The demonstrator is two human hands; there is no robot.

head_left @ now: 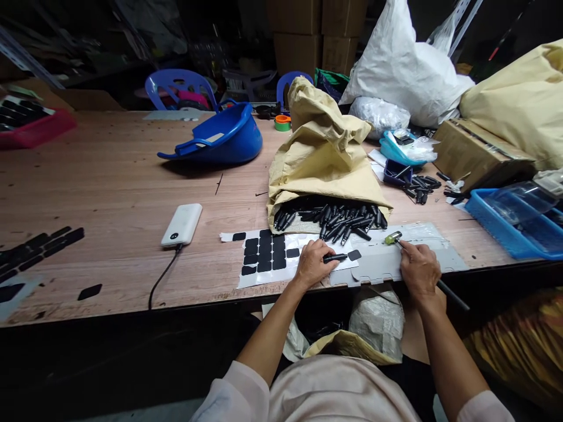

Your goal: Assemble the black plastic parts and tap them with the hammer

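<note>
My left hand (315, 264) is closed on a black pen-like tube (335, 258), which lies sideways at the table's front edge. A black rounded patch (354, 255) sits by the tube's right end. My right hand (420, 269) grips a small hammer (393, 237) by its dark handle, its yellowish head just above a grey board (378, 266). Left of my left hand, a white sheet (241, 281) carries rows of black rounded patches (264, 251). Behind my hands, a beige sack (325, 170) lies with its mouth toward me, spilling many black tubes (345, 223).
A white power bank (182, 224) with a cable lies left of the sheet. Farther back is a blue scoop-shaped basin (220, 138). On the right are a blue tray (510, 225), a cardboard box (479, 152) and more black pieces (422, 186). A wrapped bundle (378, 319) rests below the table edge.
</note>
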